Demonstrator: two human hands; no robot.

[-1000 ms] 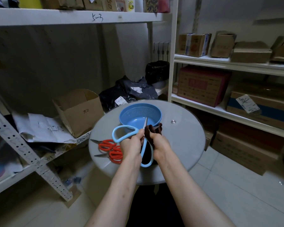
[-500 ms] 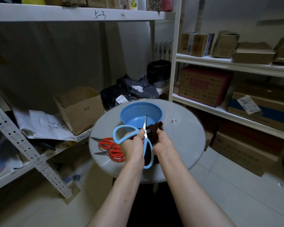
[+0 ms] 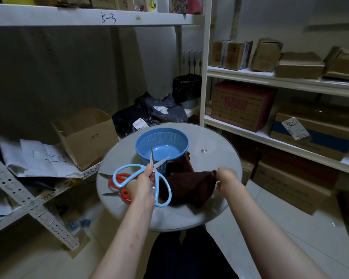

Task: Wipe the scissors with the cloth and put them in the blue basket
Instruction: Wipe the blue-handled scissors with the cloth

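**A:** Where do things stand, starting nearest?

**B:** The left hand (image 3: 141, 182) has its fingers curled round the pale-blue plastic-handled steel scissors (image 3: 152, 159), gripping near the pivot and holding them up over the round glass table (image 3: 210, 158). The right hand (image 3: 226, 179) pinches one corner of the dark brown terry cloth (image 3: 189, 186). The rest of the cloth sags onto the table just beside the handles, and it looks clear of the blades.

**A:** So the wiping is done?

**B:** I'd judge it done or between strokes. I can't tell whether the blades are clean. The placing is not yet done: the round blue perforated plastic basket (image 3: 175, 137) behind shows nothing inside. Two red-handled scissors (image 3: 117, 177) lie on the table to the left, outside it.

**A:** Which way do the blue ones point?

**B:** The handles face the person and the tips point away, towards the basket. The long axis runs near to far. The blades are parted in a narrow V, one straight ahead and the other angled right, and their tips overlap the basket's near wall.
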